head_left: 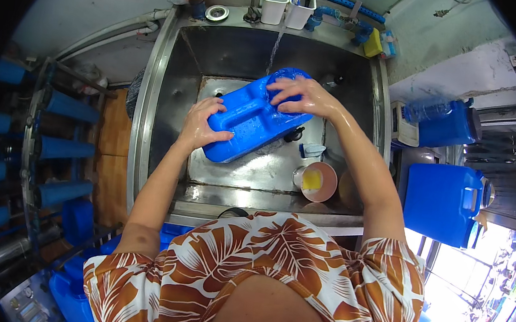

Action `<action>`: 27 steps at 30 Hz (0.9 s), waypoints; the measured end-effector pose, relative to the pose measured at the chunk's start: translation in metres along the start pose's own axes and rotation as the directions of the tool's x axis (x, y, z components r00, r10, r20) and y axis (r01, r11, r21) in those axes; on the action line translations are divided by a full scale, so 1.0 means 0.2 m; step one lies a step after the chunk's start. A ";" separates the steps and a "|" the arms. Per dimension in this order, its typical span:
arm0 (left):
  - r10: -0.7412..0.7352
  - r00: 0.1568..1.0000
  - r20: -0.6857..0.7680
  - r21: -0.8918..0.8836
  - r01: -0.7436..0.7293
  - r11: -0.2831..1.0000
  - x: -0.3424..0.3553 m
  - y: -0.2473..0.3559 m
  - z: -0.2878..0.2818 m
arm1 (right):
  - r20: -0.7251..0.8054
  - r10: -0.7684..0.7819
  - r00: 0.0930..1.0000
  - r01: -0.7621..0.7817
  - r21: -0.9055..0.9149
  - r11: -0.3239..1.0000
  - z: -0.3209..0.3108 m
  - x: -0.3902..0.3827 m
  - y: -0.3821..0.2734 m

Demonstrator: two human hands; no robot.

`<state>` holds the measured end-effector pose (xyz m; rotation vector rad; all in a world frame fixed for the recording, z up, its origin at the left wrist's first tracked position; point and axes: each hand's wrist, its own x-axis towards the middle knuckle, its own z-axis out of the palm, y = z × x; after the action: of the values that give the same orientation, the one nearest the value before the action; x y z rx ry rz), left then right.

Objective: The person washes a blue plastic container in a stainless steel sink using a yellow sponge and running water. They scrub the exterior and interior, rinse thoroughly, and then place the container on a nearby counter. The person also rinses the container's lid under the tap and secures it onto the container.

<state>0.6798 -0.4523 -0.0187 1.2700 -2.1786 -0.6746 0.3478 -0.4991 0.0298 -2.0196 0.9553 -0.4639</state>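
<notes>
A wet blue plastic jerrycan (pixel 244 115) lies tilted across the steel sink (pixel 213 172), its far right end under a thin stream of water (pixel 274 54). My left hand (pixel 203 121) grips the near left end, thumb and fingers spanning its edge. On the far right end rests my right hand (pixel 304 96), wet, with its fingers spread over the surface. Beneath that hand, part of the jerrycan is hidden. Near the front right of the basin stands a pinkish round tub (pixel 324 186) with something yellow inside. A small light-blue pad (pixel 312 150) lies just beyond it.
Two white containers (pixel 275 4) stand on the back ledge beside the tap (pixel 251 14). A yellow sponge (pixel 373 43) sits at the back right corner. More blue jerrycans (pixel 435 190) stand right of the sink. At the left is a metal rack (pixel 43 134) with blue rollers.
</notes>
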 end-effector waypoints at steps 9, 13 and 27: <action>0.023 0.994 -0.109 0.014 -0.021 1.000 0.03 0.05 0.08 | 0.726 0.657 0.203 -0.534 -0.480 0.696 0.84 -0.79 0.89; 0.037 0.988 -0.148 0.018 -0.035 0.999 0.04 0.11 0.13 | 0.372 0.610 0.700 -0.286 -0.637 0.716 1.08 -1.02 1.04; -0.117 0.928 -0.353 0.112 0.166 0.980 -0.02 0.23 0.24 | 0.732 0.593 0.335 -0.730 -0.196 0.655 0.89 -0.88 0.82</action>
<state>0.6208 -0.4208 -0.0243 1.5040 -1.8840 -0.3234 0.2695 -0.3302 -0.2037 -1.2325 1.0296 0.7217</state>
